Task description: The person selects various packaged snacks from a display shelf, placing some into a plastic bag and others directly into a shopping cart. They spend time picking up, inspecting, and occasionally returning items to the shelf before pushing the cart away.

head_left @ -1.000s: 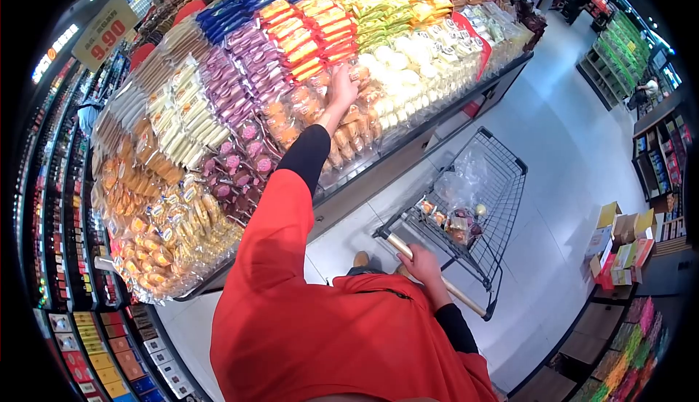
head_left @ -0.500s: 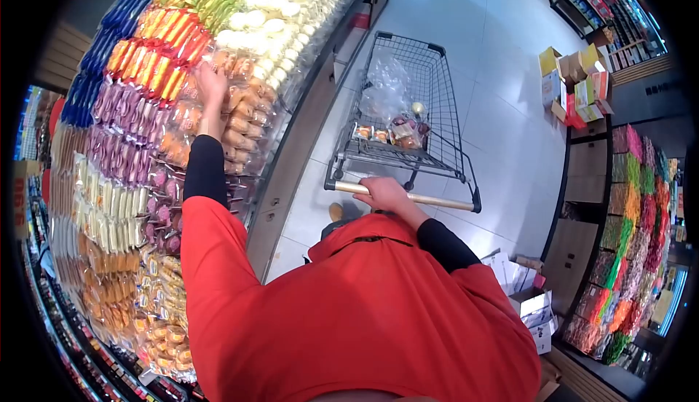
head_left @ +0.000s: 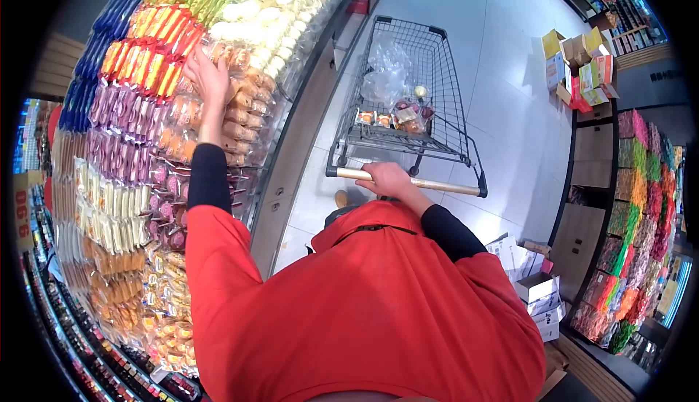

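Note:
Over the packed snack display, my left hand [head_left: 209, 76] reaches out with its fingers spread, above the border between the red-and-orange packets [head_left: 156, 49] and the brown pastries in clear wrappers [head_left: 244, 111]. Nothing shows between its fingers. My right hand [head_left: 387, 180] is wrapped round the pale handle bar [head_left: 444, 186] of a black wire shopping cart [head_left: 453, 103]. Inside the cart lie a crumpled clear plastic bag [head_left: 386, 67], small packaged items [head_left: 375, 119] and a round pale item [head_left: 420, 92].
Purple packets [head_left: 120, 114] and white-wrapped sticks [head_left: 109, 209] fill the display's left part. Open cardboard boxes [head_left: 579, 67] stand at upper right, white cartons [head_left: 539, 293] at lower right. Another colourful display [head_left: 633, 213] lines the right side.
My left hand has shifted slightly up and left over the packets, and its fingers show more clearly spread. The cart sits a little higher in view, with my right hand still on its handle.

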The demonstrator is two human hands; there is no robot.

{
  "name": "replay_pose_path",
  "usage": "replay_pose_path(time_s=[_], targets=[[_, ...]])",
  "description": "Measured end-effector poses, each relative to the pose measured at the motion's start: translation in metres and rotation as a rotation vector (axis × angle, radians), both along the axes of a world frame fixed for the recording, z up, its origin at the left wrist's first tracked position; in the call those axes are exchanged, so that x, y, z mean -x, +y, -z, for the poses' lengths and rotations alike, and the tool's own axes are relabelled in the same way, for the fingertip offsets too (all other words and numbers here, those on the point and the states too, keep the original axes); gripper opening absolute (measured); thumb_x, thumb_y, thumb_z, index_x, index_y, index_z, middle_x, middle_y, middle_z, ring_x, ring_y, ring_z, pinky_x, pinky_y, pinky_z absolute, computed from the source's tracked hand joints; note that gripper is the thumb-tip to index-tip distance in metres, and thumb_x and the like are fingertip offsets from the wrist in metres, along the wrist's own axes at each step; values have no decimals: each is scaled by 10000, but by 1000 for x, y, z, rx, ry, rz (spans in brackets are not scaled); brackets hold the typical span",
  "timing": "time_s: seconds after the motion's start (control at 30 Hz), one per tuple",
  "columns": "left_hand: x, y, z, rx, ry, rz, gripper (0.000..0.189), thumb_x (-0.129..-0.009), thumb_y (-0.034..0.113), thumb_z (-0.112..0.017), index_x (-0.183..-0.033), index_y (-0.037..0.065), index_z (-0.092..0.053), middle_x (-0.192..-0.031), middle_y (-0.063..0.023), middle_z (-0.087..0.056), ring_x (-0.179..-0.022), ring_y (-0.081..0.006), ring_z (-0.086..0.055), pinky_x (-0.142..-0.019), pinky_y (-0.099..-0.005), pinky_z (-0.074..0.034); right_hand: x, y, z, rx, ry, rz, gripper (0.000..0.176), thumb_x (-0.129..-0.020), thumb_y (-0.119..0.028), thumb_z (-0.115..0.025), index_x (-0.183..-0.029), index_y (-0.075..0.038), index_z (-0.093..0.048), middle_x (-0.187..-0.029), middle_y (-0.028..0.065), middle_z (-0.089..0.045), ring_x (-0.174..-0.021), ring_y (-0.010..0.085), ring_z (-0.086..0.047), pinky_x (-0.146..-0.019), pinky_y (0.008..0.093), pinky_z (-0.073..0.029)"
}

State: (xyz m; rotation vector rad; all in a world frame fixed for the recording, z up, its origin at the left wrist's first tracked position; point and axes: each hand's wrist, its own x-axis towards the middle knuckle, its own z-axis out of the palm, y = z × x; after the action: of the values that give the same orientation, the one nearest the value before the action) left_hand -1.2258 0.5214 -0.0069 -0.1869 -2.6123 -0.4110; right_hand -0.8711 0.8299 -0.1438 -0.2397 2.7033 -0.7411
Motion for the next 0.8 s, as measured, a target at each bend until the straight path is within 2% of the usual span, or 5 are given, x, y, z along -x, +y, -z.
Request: replay_pose_path(time_s=[0.13, 0.2, 0.33, 0.5, 0.8], targets=[[-85, 69, 7, -330, 75, 322, 539, -927, 159, -581, -1407, -28, -423, -1401, -284, -435, -1375, -396, -291, -1113, -501, -308, 0, 1, -5, 44, 7, 10, 461, -922, -522, -591, -1042, -81, -647, -885, 170, -694, -857, 383, -671, -750, 492, -532], [-152, 109, 29, -452, -147, 533, 418, -932, 145, -571, -1316, -16, -532, -1316, -215, -548, -1285, -374, -465, -1096, -463, -355, 1, 2, -3, 74, -8, 23, 429, -914, -491, -613, -1035, -80, -650, -891, 163, -691, -862, 368, -674, -761, 480, -535], [-253, 159, 139, -620, -458, 735, 374, -951, 97, -572, -1308, -5, -526, -1235, -218, -588, -1163, -395, -566, -1008, -445, -443, 9, 18, 15, 538, 198, 298, 261, -920, -286, -646, -1047, -60, -681, -920, 139, -678, -835, 282, -673, -736, 380, -540], [-307, 177, 149, -235, -453, 749, 354, -918, 165, -617, -1250, 46, -585, -1159, -134, -641, -1017, -308, -634, -866, -418, -484, 40, 107, 29, 624, 208, 829, 170, -936, -143, -611, -1037, -25, -681, -890, 113, -686, -795, 163, -643, -718, 291, -515], [-306, 188, 155, 3, -537, 727, 121, -861, 147, -613, -964, 90, -637, -858, -48, -653, -768, -231, -651, -706, -366, -492, 98, 281, 300, 74, -314, 892, 506, -813, -341, -703, -1204, -29, -629, -1091, 218, -694, -1054, 371, -666, -947, 430, -511]])
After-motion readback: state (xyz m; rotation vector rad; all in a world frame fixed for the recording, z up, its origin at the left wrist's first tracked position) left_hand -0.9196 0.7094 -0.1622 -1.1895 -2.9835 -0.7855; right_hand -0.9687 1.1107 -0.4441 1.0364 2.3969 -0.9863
